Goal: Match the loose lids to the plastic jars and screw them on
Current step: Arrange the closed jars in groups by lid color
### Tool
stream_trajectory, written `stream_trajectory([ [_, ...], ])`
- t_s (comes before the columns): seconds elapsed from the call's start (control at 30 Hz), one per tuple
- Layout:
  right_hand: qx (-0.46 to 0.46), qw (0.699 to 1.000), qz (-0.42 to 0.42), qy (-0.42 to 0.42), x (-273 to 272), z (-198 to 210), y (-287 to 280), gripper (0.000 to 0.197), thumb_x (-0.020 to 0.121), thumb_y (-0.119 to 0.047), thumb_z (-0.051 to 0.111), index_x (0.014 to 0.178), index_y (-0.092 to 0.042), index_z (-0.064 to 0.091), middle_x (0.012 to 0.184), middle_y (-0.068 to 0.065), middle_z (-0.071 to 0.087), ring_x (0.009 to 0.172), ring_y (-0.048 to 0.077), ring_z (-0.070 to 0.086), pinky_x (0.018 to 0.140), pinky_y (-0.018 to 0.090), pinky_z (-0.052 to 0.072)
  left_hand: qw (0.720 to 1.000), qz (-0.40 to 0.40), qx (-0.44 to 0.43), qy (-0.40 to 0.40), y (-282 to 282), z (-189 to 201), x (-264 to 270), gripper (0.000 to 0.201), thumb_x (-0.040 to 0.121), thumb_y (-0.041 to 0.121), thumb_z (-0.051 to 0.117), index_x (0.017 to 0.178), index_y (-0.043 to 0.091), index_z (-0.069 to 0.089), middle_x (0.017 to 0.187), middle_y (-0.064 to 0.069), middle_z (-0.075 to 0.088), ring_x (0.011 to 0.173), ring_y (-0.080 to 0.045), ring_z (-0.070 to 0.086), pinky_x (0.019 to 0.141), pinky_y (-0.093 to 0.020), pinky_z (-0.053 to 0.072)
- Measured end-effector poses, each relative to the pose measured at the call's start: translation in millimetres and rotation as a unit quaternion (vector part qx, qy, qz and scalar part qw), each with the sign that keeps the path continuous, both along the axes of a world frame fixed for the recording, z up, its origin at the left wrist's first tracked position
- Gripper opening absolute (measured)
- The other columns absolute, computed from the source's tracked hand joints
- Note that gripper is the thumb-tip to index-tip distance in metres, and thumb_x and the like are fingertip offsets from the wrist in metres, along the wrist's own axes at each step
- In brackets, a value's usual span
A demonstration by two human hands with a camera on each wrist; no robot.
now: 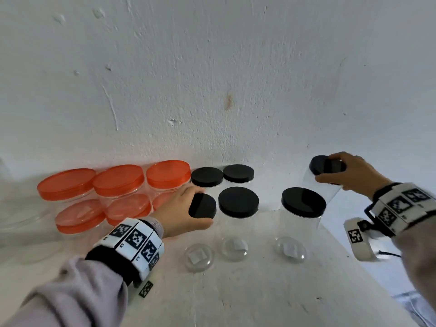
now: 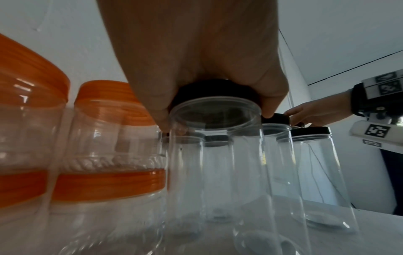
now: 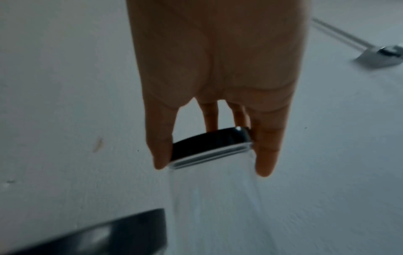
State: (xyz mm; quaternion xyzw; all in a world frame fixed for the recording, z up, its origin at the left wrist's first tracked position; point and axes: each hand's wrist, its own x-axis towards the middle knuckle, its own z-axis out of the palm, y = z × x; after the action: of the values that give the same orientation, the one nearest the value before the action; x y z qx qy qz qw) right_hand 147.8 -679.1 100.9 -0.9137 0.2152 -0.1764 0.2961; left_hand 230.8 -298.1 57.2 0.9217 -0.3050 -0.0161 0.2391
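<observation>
Hands (image 1: 181, 208) (image 1: 349, 173) each grip a black jar lid (image 1: 203, 206) (image 1: 326, 165).

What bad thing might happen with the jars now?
The right hand holds a tilted tall jar only by its black lid, near the table edge; it might slip and fall off. The left hand grips another black-lidded jar among tightly packed neighbours, so moving it could topple them.

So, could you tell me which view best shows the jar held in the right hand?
The right wrist view: fingers grip its black lid, though blurred. The head view shows the tilted jar whole; the left wrist view barely shows it.
</observation>
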Motion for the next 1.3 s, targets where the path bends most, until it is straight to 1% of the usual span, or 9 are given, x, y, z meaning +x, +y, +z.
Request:
stream_trajectory([
  [0.07,0.010,0.998,0.062,0.008,22,5,0,0.059,0.071,-0.031,0.083,0.120,-0.020,0.052,0.109,0.006,0.056,0.093,0.029,0.060,0.078,0.043,0.055,1.000,0.005,-0.012,0.008,0,0,-1,0.076,0.075,0.046,0.071,0.138,0.025,0.036,0.136,0.010,0.037,0.120,-0.006,0.038,0.100,-0.024,0.033],
  [0.2,-0.016,0.985,0.169,0.044,60,8,6,0.058,0.070,-0.034,0.082,0.118,-0.028,0.051,0.106,-0.009,0.053,0.088,0.013,0.057,0.068,0.028,0.049,1.000,0.019,-0.017,0.016,0,-1,-2,0.081,0.068,0.055,0.068,0.138,0.029,0.036,0.133,0.014,0.037,0.120,-0.006,0.038,0.103,-0.028,0.036],
  [0.3,-0.055,0.970,0.224,0.081,82,4,12,0.061,0.072,-0.036,0.081,0.123,-0.028,0.050,0.114,-0.004,0.053,0.085,0.010,0.054,0.072,0.027,0.045,0.999,0.027,-0.029,0.020,1,-4,-2,0.091,0.057,0.068,0.059,0.138,0.033,0.035,0.134,0.017,0.036,0.122,-0.003,0.036,0.105,-0.027,0.034],
  [0.4,-0.075,0.955,0.259,0.121,96,2,16,0.063,0.074,-0.037,0.080,0.127,-0.029,0.047,0.118,-0.004,0.050,0.082,0.009,0.054,0.068,0.022,0.044,0.998,0.036,-0.041,0.026,2,-8,-2,0.093,0.055,0.072,0.056,0.138,0.038,0.033,0.136,0.020,0.034,0.125,-0.001,0.034,0.107,-0.030,0.034],
  [0.77,-0.101,0.927,0.322,0.164,126,0,28,0.056,0.076,-0.038,0.078,0.124,-0.029,0.050,0.110,-0.005,0.049,0.080,0.016,0.060,0.063,0.018,0.051,0.998,0.051,-0.038,0.021,3,-13,0,0.086,0.058,0.070,0.058,0.136,0.043,0.032,0.133,0.025,0.034,0.126,-0.002,0.033,0.109,-0.036,0.035],
  [0.93,-0.125,0.924,0.315,0.179,132,-1,27,0.060,0.077,-0.042,0.075,0.129,-0.027,0.049,0.109,-0.003,0.045,0.091,0.025,0.063,0.081,0.033,0.056,0.997,0.052,-0.044,0.022,3,-14,0,0.085,0.058,0.069,0.059,0.135,0.044,0.033,0.132,0.026,0.034,0.124,-0.001,0.034,0.108,-0.034,0.036],
  [1.07,-0.162,0.911,0.312,0.217,126,5,28,0.066,0.078,-0.054,0.069,0.134,-0.039,0.040,0.118,-0.005,0.037,0.086,0.019,0.063,0.080,0.027,0.054,0.998,0.047,-0.041,0.025,3,-14,1,0.085,0.059,0.069,0.059,0.135,0.043,0.033,0.131,0.026,0.035,0.122,0.001,0.036,0.105,-0.030,0.038],
  [1.2,-0.176,0.904,0.300,0.250,106,25,25,0.083,0.064,-0.075,0.061,0.137,-0.047,0.032,0.131,-0.011,0.034,0.098,0.015,0.062,0.092,0.032,0.049,0.999,0.042,-0.025,0.019,3,-12,0,0.083,0.061,0.068,0.059,0.135,0.043,0.032,0.131,0.024,0.035,0.121,0.000,0.036,0.104,-0.029,0.038],
  [1.3,-0.105,0.901,0.336,0.252,79,41,23,0.078,0.051,-0.078,0.062,0.122,-0.050,0.047,0.125,-0.019,0.050,0.104,0.007,0.060,0.080,0.024,0.055,0.999,0.042,-0.020,0.013,3,-11,0,0.079,0.066,0.064,0.061,0.136,0.041,0.032,0.131,0.024,0.036,0.120,-0.001,0.036,0.103,-0.028,0.038],
])
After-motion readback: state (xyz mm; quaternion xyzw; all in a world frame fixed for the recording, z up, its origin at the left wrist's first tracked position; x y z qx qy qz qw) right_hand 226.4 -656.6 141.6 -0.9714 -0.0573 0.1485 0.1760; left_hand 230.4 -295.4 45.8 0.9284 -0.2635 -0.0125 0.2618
